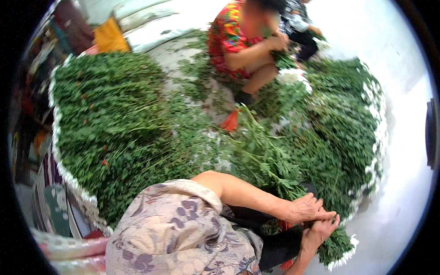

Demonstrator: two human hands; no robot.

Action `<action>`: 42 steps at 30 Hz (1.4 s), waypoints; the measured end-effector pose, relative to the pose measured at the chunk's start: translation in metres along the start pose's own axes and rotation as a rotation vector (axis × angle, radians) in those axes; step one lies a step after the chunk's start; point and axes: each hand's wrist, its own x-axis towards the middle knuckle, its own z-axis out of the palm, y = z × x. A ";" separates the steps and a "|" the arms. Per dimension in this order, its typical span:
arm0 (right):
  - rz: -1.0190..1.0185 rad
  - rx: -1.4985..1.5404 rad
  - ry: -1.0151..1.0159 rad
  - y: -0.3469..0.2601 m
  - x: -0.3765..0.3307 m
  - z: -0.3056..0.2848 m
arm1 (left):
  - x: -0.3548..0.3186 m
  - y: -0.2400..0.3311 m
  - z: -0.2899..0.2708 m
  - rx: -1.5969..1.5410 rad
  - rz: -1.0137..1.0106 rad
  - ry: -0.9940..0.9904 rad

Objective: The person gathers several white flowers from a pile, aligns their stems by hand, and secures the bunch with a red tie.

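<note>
At the lower right, a bunch of white chrysanthemum-like flowers [337, 247] lies with its blooms toward the wall and green leaves behind them. My right hand [318, 231] is curled around the stems just below the leaves. My left hand [308, 208] comes in from above with bent fingers, its fingertips meeting those of my right hand. Anything pinched between the left fingers is hidden. Red strips [286, 225] hang close by the hands, over my dark trousers. Long leafy stems [268, 153] lie just beyond my left forearm.
Large heaps of leafy flower stems stand left [110, 101] and right [339, 119], white blooms at their outer edges. A red tassel-like bundle [230, 121] lies between them amid scattered leaves. A co-worker in a red patterned top [224, 43] crouches ahead, another person behind. White sacks [156, 32] lie at the back.
</note>
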 end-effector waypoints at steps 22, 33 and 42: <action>0.193 0.726 0.240 0.014 0.025 0.048 | -0.525 -0.144 -0.460 -0.048 -0.877 2.052; 0.085 0.452 -0.641 0.026 -0.052 0.116 | -0.545 -0.218 -0.248 0.793 -2.063 0.746; -0.005 0.672 -1.075 -0.033 -0.096 0.223 | -0.280 -0.344 -0.061 -0.251 -1.335 -0.247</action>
